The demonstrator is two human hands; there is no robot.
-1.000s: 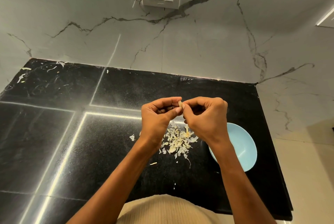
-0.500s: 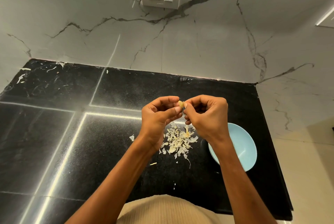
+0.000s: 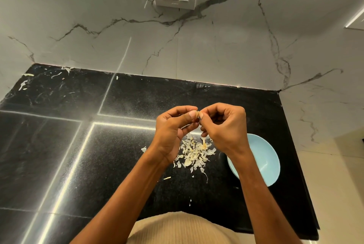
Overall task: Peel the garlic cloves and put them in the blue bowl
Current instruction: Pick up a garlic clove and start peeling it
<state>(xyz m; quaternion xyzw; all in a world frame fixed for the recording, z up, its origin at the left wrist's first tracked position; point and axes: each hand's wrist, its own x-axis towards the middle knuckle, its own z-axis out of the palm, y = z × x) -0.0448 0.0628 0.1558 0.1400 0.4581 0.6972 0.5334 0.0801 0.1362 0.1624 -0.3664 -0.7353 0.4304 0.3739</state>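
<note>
Because husks dropped straight down, peel pile (image 3: 194,152) lay under the hands | blue bowl (image 3: 262,157) beside right wrist, for short drops | left hand (image 3: 173,125) and right hand (image 3: 224,125) both pinched garlic clove (image 3: 199,114) aloft, thumbs working skin.
</note>
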